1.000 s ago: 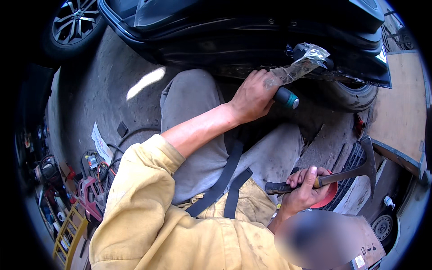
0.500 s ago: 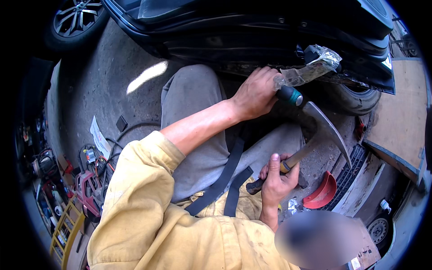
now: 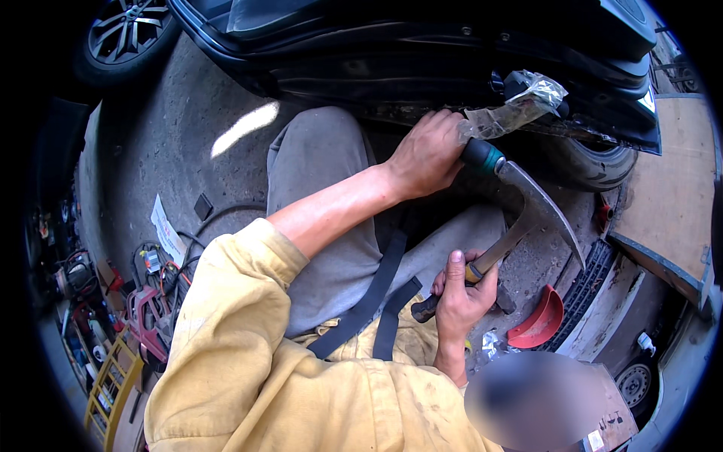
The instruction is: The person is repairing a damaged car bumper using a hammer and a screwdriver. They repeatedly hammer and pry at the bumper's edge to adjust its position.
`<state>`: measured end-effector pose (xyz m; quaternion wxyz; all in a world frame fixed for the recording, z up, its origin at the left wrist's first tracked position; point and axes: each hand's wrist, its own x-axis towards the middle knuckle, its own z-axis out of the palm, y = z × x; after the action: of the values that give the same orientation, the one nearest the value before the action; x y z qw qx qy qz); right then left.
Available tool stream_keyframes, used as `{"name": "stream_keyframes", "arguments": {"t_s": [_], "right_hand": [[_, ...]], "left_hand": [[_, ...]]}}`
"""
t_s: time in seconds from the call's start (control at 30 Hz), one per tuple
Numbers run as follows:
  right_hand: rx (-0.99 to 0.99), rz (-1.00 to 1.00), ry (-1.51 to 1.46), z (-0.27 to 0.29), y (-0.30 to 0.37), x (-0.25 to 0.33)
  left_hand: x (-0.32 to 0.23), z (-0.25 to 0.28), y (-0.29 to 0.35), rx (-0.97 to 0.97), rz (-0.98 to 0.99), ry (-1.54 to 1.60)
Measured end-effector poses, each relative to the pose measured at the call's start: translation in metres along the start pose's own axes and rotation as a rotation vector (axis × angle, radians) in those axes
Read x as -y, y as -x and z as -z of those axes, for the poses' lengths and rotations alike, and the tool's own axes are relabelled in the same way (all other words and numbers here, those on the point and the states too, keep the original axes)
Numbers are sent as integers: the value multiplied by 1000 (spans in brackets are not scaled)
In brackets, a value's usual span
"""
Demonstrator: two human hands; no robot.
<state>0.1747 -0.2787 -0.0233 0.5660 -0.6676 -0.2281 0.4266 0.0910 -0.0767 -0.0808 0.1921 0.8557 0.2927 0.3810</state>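
My left hand [image 3: 428, 160] is wrapped round a tool with a black and teal handle [image 3: 480, 156], held against the lower edge of a dark car body panel [image 3: 361, 71]. The tool's working end is hidden behind my fingers. My right hand [image 3: 463, 297] grips a hammer [image 3: 533, 215] by its worn shaft, thumb along it. The hammer has a long, curved, pointed head. Its striking face is at the butt of the handle, touching it or almost so. Beside my left fingers, a crumpled clear plastic strip [image 3: 504, 118] hangs from the panel.
A tyre [image 3: 591, 164] lies under the panel at right. A red curved piece [image 3: 537, 320] and a black ribbed strip [image 3: 580, 290] are on the ground. Cables, tools and a yellow frame [image 3: 113, 384] crowd the left. A wooden board [image 3: 670, 166] stands far right.
The hammer head has moved slightly up and left, closer to the butt of the black and teal handle. My right hand has risen a little; my left hand has stayed almost still.
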Motion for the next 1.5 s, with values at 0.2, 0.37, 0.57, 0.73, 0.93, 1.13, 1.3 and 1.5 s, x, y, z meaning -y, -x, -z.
{"name": "stream_keyframes", "arguments": {"t_s": [0.2, 0.37, 0.57, 0.73, 0.93, 1.13, 1.3, 1.5], "right_hand": [[-341, 292, 47, 39, -13, 66], [-521, 792, -182, 65, -24, 82], [-274, 16, -92, 16, 9, 33], [-328, 123, -171, 41, 5, 18], [-241, 85, -131, 31, 6, 8], [-92, 8, -86, 6, 1, -6], [-16, -64, -93, 23, -14, 24], [-631, 833, -266, 121, -32, 143]], "left_hand": [[-3, 2, 1, -3, 44, -33], [-3, 0, -5, -5, 29, -26], [-12, 7, 2, 7, -50, -67], [-23, 2, 4, 32, -63, -29], [-1, -3, 7, 71, 20, -60], [0, -4, 4, 19, 33, -71], [0, -6, 5, 35, 61, -93], [-3, 0, 4, 9, 52, -89]]}}
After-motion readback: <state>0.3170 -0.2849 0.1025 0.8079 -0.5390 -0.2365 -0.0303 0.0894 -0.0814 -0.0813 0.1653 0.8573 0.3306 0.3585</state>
